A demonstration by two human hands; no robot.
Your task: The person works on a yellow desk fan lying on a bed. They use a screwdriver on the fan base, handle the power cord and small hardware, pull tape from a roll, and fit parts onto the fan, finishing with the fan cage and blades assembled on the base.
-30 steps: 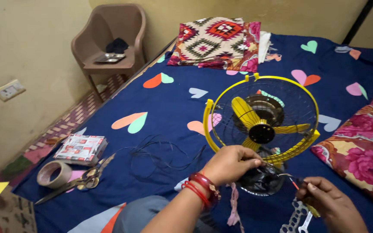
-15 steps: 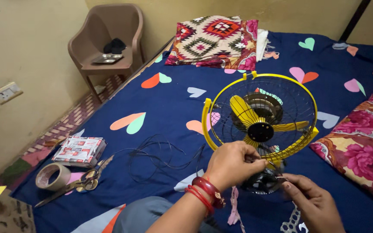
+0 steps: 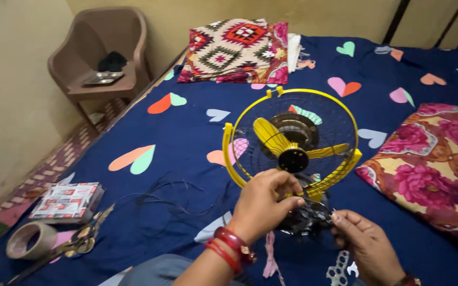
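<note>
1. Now the work in hand is at the base of the yellow table fan (image 3: 292, 148), which lies tilted on the bed (image 3: 186, 132) near the middle of the view; the step looks like handling of the thin wires at the dark motor base (image 3: 306, 217).
2. The left hand (image 3: 266, 204) is curled closed, its fingertips pinching something small at the lower rim of the fan cage; the red bangles (image 3: 231, 246) sit on its wrist.
3. The right hand (image 3: 364, 243), at 4 o'clock from the fan hub, is closed in a pinch on a thin wire or small part; what exactly it is, I cannot tell.
4. In my judgement, the next move needs a fine and steady pinch, because the wires are thin and the base is crowded.
5. The cage is a round wire grid with a glossy yellow plastic ring; the blades are smooth yellow plastic around a black hub.
6. At 9 o'clock from the hands lies a loose black wire (image 3: 170, 204); at 8 o'clock are a tape roll (image 3: 30, 241), metal scissors (image 3: 78, 243) and a flat printed box (image 3: 67, 200).
7. The sheet is soft dark-blue cloth with coloured hearts; a floral pillow (image 3: 430, 169) lies at 3 o'clock.
</note>
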